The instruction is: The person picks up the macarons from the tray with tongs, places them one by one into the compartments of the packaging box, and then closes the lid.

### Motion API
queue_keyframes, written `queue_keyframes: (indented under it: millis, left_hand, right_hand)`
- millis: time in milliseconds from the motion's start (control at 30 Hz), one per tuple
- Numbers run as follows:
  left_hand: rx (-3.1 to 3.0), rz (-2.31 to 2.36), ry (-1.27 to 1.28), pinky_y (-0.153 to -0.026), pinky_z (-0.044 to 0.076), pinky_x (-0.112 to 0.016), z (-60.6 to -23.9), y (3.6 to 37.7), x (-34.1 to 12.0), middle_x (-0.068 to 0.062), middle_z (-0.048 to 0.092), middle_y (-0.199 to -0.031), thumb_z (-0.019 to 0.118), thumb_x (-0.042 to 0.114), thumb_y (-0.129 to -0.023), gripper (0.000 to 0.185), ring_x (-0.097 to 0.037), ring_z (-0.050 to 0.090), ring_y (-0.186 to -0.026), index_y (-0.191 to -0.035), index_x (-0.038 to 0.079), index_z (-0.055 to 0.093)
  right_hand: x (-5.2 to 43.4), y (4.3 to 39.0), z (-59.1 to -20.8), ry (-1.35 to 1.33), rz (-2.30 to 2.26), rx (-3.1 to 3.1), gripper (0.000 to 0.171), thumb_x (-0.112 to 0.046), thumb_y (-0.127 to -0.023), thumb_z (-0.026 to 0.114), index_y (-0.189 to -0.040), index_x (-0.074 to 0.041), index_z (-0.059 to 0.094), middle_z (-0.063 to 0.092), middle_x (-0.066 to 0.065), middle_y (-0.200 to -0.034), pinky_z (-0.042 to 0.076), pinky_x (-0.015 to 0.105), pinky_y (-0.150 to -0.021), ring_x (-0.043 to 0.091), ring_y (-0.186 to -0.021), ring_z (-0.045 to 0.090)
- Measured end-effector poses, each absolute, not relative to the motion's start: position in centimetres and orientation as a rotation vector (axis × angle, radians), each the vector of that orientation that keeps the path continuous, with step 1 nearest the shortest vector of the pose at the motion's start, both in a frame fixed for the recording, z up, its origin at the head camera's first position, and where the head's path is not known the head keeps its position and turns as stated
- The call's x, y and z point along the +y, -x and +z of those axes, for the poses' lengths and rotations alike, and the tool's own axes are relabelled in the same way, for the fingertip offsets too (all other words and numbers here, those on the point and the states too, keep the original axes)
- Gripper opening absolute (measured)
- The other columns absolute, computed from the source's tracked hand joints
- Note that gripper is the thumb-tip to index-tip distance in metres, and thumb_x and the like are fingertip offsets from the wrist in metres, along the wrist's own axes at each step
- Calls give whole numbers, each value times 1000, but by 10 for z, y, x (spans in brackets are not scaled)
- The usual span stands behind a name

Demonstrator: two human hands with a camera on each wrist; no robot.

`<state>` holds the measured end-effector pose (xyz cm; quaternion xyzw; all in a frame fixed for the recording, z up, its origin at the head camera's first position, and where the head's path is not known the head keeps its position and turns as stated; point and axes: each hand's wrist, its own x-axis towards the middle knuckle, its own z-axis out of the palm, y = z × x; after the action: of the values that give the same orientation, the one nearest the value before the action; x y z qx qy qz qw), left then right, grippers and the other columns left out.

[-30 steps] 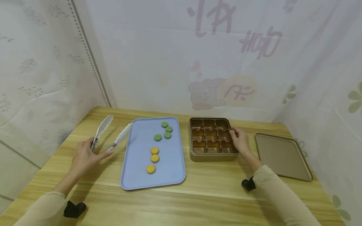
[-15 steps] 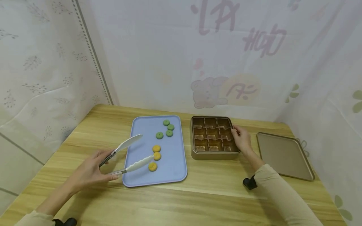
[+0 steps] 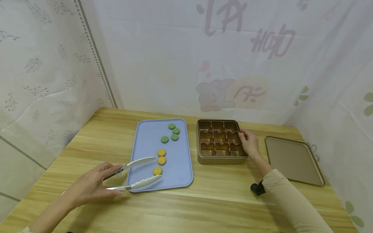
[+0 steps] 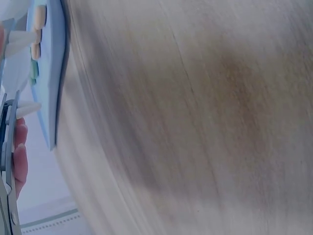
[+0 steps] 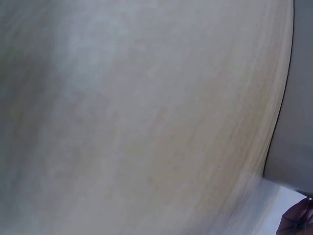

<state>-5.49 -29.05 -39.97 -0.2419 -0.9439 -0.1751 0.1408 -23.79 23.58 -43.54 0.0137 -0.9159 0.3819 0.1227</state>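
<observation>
My left hand [image 3: 94, 184] holds metal tongs [image 3: 142, 183] with white scalloped tips, its thumb on one arm and fingers on the other. The tips are spread over the front of a blue tray [image 3: 177, 174], on either side of the nearest yellow cookie [image 3: 157, 171]. Two more yellow cookies [image 3: 161, 156] lie just behind it, and several green cookies [image 3: 164, 139] sit toward the tray's back. At the right, my right hand [image 3: 249, 144] grips the right wall of a square gold tin [image 3: 222, 160] fitted with a brown divided insert [image 3: 219, 137].
A flat gold lid [image 3: 294, 160] lies on the wooden table [image 3: 204, 207] to the right of the tin. Printed cloth [image 3: 163, 64] hangs behind the table and along both sides.
My left hand has brought the tongs from the tray's left side forward and right, over its front part near the yellow cookies. The right hand stays at the tin.
</observation>
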Motion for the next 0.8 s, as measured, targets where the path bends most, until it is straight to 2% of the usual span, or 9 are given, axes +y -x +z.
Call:
queue_keyframes:
  millis: [133,467,800]
  left_hand:
    - [-2716,-488,714,-58,41,-20,-399,54,-289,10,61,-90,93,38,-53,73,5,46,-74,-115,9,70]
    - [-2785,-405,697,-54,37,-18,-393,54,-284,10,61,-88,90,41,-56,68,6,41,-68,-113,10,72]
    - [-2812,-379,707,-52,35,-17,-388,55,-279,11,60,-87,89,43,-58,64,8,39,-66,-110,11,73]
  right_hand:
    - [236,238,-435,-32,1111,-2678,34,-13,-101,51,-130,3,60,64,27,-94,45,26,-62,31,-80,60]
    - [237,237,-436,-24,1118,-2678,34,-13,-101,51,-130,3,60,65,27,-94,44,25,-61,26,-77,58]
    - [236,237,-435,-17,1123,-2690,36,-15,-102,50,-132,3,58,64,27,-98,45,29,-66,34,-85,60]
